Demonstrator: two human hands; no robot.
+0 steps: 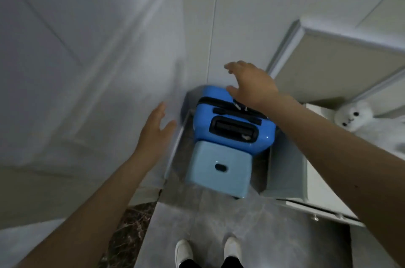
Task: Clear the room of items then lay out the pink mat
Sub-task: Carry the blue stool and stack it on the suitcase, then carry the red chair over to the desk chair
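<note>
Pink mat: not to be seen anywhere in this view.
Suitcase: the bright blue suitcase stands upright on its end in a narrow gap, just past centre toward 12 o'clock, its black recessed pull-handle and zip facing up.
Stool: a pale blue stool with a dark oval slot in its top sits right against the suitcase on the 6 o'clock side (whether the two touch lower down is hidden).
Right hand: the right hand hangs over the far top edge of the suitcase at 12 o'clock, fingers spread wide, holding nothing; whether the palm touches the shell I cannot tell.
Left hand: the left hand is at 9 o'clock of the suitcase, open and flat, empty, close to the white wall.
Cabinet: a white cabinet flanks the gap at 3 o'clock.
Plush: a white plush toy with dark eyes lies on it toward 2 o'clock.
Floor: grey tiled floor runs to 6 o'clock.
Shoes: two white shoes stand at the bottom edge.
</note>
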